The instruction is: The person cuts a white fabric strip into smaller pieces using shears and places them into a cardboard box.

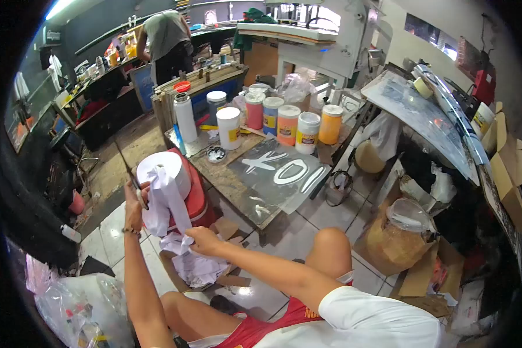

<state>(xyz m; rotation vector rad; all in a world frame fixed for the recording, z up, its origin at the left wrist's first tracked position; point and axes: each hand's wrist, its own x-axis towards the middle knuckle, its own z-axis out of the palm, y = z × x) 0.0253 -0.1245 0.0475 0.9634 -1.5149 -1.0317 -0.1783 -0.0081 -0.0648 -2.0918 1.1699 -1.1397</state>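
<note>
My left hand is closed around a long, thin, dark tool that points upward. Its kind is not clear, though it could be a blade. My right hand pinches the end of a white cloth strip. The strip hangs from the front of a white bucket, which sits on a red stool. Below my right hand, more crumpled white cloth spills over a cardboard box on the floor.
Several paint jars stand on a low table ahead, beside a dark sheet with white lettering. Plastic bags lie at lower left. A cardboard box is at right. Another person bends over a far bench.
</note>
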